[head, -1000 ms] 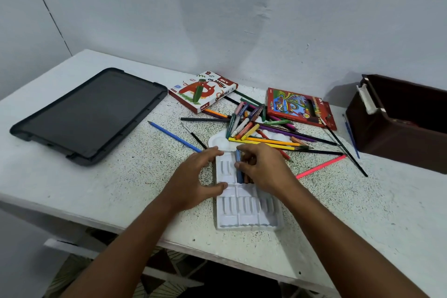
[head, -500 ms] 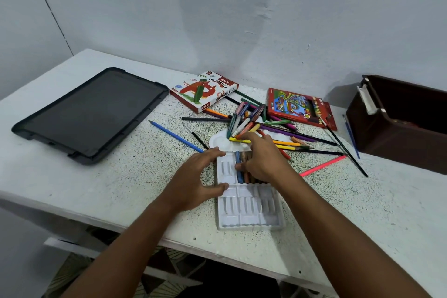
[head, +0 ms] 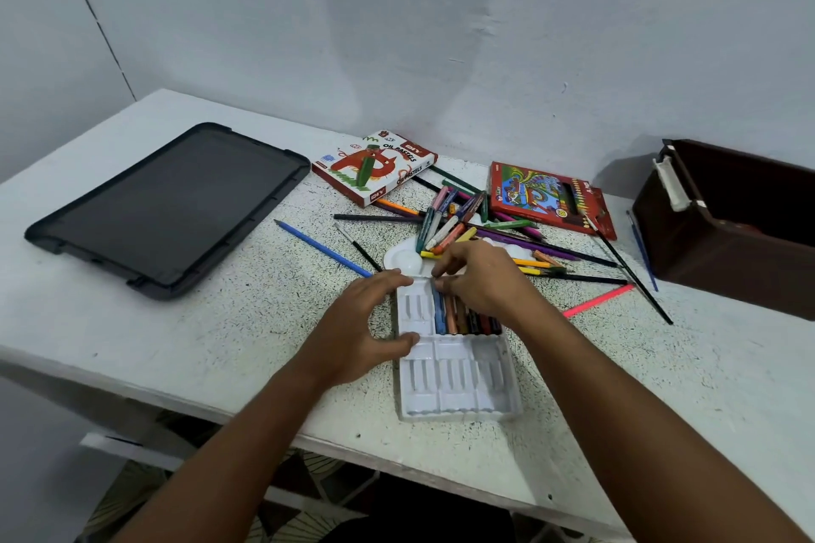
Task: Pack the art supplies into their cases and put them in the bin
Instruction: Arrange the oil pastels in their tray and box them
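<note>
Your left hand (head: 357,322) fingers hold tray (head: 458,392); right hand (head: 480,282) fingers pinch pastels (head: 454,317). Speckled white tabletop (head: 220,344), grey wall (head: 397,35) behind.

1. My right hand (head: 480,278) has slid away from me along the white tray (head: 458,392), toward the loose pile of pencils and pastels (head: 445,229); a second ago its palm lay over the tray's far row.
2. Half a second ago its fingers reached up to the edge of that pile; now the fingertips (head: 442,283) are curled back at the far end of the blue pastel (head: 438,311).
3. With the palm moved off, I see more of the row of pastels (head: 469,320); orange, brown and darker sticks lie beside the blue one, where before only blue and a sliver of orange showed.
</note>
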Available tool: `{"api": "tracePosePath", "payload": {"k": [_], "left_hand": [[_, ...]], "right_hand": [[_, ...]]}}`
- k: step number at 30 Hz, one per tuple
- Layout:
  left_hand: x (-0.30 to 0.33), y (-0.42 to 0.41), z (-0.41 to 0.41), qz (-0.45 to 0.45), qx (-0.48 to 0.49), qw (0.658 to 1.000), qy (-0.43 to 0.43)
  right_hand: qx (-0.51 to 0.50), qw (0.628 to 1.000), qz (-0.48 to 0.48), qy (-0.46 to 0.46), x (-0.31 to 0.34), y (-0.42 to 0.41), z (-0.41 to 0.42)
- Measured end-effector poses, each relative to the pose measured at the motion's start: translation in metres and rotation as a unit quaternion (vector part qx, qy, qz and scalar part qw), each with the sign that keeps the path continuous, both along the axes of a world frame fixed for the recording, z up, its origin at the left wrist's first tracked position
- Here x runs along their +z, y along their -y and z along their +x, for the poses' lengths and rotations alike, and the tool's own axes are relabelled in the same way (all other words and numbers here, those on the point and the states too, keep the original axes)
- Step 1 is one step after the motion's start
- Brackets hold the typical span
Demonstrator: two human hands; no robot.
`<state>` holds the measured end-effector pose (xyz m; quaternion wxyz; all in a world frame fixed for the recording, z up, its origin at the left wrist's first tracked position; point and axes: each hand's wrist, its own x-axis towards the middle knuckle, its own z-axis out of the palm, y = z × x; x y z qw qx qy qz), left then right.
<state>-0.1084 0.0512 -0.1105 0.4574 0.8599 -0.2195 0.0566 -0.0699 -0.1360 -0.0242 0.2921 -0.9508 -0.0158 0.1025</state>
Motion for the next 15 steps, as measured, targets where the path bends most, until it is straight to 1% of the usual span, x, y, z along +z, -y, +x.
{"api": "tracePosePath", "payload": {"k": [6, 12, 15], "left_hand": [[-0.0035, 0.0005, 0.0025, 0.018, -0.009, 1.000, 0.003], [-0.0046, 0.0007, 0.0038, 0.025, -0.017, 0.999, 0.017], [0.0001, 0.0008, 0.0071, -0.005, -0.015, 1.000, 0.000]], "right_hand": [[0.010, 1.000, 0.016, -0.023, 0.0024, 0.0026, 0.0002], [0.025, 0.999, -0.004, -0.025, 0.0043, 0.0019, -0.0007], [0.033, 0.999, -0.007, -0.021, 0.0020, 0.0036, -0.0045]]}}
